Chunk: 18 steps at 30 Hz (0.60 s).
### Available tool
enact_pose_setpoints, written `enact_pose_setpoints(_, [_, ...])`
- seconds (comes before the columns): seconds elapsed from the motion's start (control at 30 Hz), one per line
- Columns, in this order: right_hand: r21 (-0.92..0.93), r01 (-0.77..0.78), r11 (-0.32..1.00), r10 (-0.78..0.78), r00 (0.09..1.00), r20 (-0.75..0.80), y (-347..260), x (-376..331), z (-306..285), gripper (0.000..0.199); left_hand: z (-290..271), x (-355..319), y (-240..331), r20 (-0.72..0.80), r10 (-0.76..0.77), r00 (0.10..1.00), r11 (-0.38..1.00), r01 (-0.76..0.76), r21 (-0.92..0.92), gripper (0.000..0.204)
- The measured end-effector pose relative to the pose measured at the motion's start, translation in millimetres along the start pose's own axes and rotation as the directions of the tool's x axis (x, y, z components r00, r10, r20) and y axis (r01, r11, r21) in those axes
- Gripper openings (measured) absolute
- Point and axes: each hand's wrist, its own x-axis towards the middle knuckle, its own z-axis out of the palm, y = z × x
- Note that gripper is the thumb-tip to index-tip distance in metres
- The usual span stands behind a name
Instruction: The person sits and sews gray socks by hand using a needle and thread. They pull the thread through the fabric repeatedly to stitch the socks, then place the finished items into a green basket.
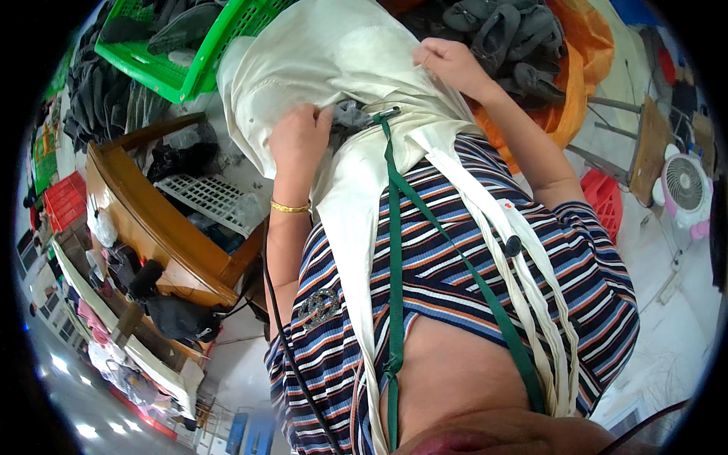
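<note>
A white apron (334, 64) covers my lap. My left hand (298, 139), a gold bracelet on its wrist, rests on it with curled fingers. Right beside that hand's thumb lies a crumpled grey fabric piece (351, 118); whether the fingers grip it is hidden. A green lanyard (394, 250) runs down from my neck, ending at a small dark metal piece (385, 115) next to the grey fabric. On the apron's right side my right hand (453, 67) is closed, fingertips drawn together against the white cloth. What it pinches, if anything, cannot be made out.
Ahead on the left stands a green plastic basket (182, 85) with dark grey pieces. An orange sack (588, 45) holding grey shoe-like pieces (504, 34) is at the right. A wooden bench (152, 220) flanks my left, a white fan (684, 182) my far right.
</note>
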Motion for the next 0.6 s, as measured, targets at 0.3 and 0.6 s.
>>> enact_pose_setpoints(0.3, [-0.116,0.327,0.938,-0.297,0.929,0.221,-52,15,46,0.032,-3,-7,-18,0.055,-0.361,0.931,0.373,0.198,-0.906,0.011])
enact_pose_setpoints(0.6, [0.191,0.222,0.956,-0.257,0.948,0.186,-85,23,64,0.023,-17,-14,-22,0.176,-0.247,0.953,-0.061,0.165,-0.984,0.006])
